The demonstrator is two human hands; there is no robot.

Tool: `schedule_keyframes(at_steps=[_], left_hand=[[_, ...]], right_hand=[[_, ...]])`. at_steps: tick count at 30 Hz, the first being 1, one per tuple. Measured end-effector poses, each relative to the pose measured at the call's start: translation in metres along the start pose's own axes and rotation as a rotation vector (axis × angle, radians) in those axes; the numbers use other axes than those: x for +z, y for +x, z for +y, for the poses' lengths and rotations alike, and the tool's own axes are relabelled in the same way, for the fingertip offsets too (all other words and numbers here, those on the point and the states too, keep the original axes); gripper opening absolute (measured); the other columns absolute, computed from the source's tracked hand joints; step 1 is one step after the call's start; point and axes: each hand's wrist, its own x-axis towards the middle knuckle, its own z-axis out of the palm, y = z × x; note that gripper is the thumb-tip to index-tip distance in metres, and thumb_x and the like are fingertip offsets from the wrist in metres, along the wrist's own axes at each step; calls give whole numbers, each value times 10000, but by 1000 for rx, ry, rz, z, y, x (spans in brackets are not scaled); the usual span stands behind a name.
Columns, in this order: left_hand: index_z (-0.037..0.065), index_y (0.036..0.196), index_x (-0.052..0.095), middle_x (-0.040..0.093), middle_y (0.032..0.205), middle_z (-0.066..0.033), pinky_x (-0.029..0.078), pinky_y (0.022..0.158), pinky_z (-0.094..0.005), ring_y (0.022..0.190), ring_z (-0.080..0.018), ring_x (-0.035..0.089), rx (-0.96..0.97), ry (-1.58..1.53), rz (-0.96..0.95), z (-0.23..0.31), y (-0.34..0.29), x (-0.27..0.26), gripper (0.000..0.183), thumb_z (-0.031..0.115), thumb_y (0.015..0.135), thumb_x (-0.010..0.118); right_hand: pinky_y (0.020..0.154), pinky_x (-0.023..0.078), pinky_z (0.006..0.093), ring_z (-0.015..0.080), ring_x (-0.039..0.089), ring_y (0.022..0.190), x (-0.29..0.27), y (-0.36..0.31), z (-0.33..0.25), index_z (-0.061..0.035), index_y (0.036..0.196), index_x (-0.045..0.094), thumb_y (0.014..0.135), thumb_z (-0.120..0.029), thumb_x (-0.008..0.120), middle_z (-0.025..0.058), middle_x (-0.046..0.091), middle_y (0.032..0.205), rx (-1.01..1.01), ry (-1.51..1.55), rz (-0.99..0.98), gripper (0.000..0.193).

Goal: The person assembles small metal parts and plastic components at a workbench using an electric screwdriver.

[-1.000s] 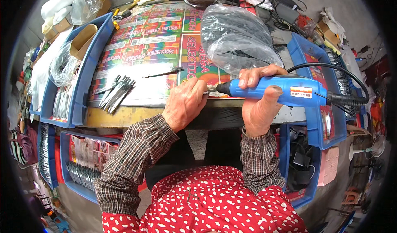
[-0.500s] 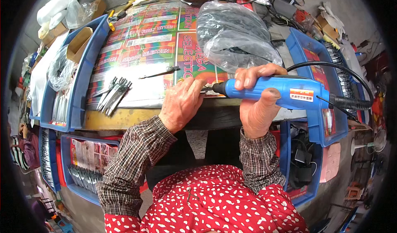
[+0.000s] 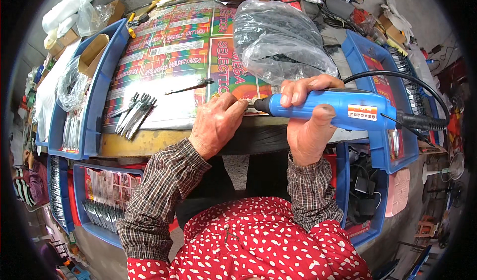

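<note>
My right hand [image 3: 309, 136] is wrapped round a blue electric screwdriver [image 3: 343, 108], which lies level with its black nose toward the left. My left hand [image 3: 217, 126] is closed in a pinch right at the tool's tip. What its fingers hold is mostly hidden by them; only a small bit shows beside the nose. Left of that hand, a loose pile of slim silvery pieces with black ends [image 3: 135, 117] rests on the printed colourful sheet [image 3: 174, 56]. One similar slim piece [image 3: 189, 86] lies apart, just beyond my left hand.
A clear plastic bag of dark parts [image 3: 278, 36] sits beyond the screwdriver. Blue trays stand at the left [image 3: 110, 64] and right [image 3: 358, 49]. Below the table edge are a tray of silvery pieces [image 3: 102, 210] and one with black items [image 3: 365, 200]. A black cable [image 3: 422, 81] loops at right.
Almost nothing differs. The view has shifted slightly, and the small dark bit between my left fingertips and the screwdriver's tip shows less now. Both hands keep their hold.
</note>
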Motion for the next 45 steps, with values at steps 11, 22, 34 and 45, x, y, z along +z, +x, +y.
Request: schedule_keyframes(at_steps=[11,22,34,45], left_hand=[[44,910,597,592,828,-96,467,626,-356,730,-266,580,-5,-29,-21,1,-3,-2,208,46,705,627],[28,879,594,583,807,-97,479,616,-346,723,-258,587,18,-62,-17,2,-1,-3,186,36,701,649],[48,860,552,547,803,-86,470,543,-347,680,-257,573,87,-93,47,0,0,-2,139,57,736,613],[29,849,575,566,836,-90,482,589,-334,704,-246,588,19,-24,12,5,0,-6,192,23,675,656]], right_hand=[[658,437,339,189,498,664,-8,2,-2,-47,966,417,741,-306,713,75,493,714,-40,82,1,454],[669,432,340,185,493,668,-8,1,-2,-53,973,421,750,-326,709,72,494,719,-39,84,12,455],[663,427,340,181,489,660,-9,2,-1,-56,964,424,759,-318,699,69,489,711,-44,69,19,431],[668,419,333,177,493,654,-9,2,-3,-60,956,422,756,-331,700,66,495,701,-45,67,26,436]])
